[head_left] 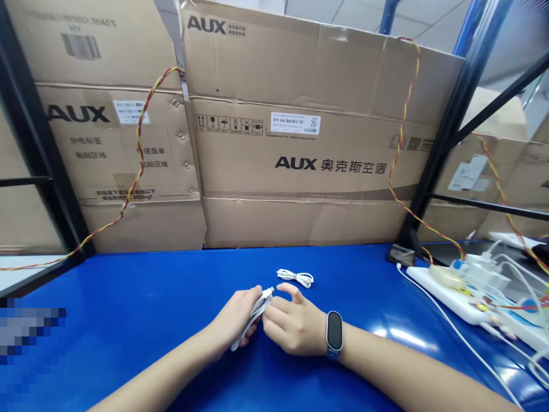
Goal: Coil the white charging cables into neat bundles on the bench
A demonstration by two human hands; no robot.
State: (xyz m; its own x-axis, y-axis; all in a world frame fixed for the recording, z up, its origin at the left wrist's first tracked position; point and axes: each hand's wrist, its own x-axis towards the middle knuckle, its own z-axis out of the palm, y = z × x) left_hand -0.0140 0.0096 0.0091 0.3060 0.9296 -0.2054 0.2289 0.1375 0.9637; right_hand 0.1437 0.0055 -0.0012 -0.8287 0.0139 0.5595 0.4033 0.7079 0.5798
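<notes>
Folded into a long bundle, a white charging cable [254, 316] with a white plug at its upper end is gripped in my left hand [235, 316], thumb along its top. My right hand [294, 325] meets the bundle from the right, its fingers curled in against the cable's side and the index finger raised and bent. The right thumb is hidden behind the other fingers. A second white cable [295, 278], coiled and bound at its middle with a dark tie, lies on the blue tabletop [171, 297] just beyond my hands. My right wrist wears a dark band [334, 335].
White power strips [446, 294] with plugged-in chargers and loose white cords crowd the right side. Large cardboard boxes [300, 223] wall off the back. Twisted red-yellow wires [139, 143] hang in front of them. Black rack posts [437, 166] stand at both sides. A blurred patch covers the left edge.
</notes>
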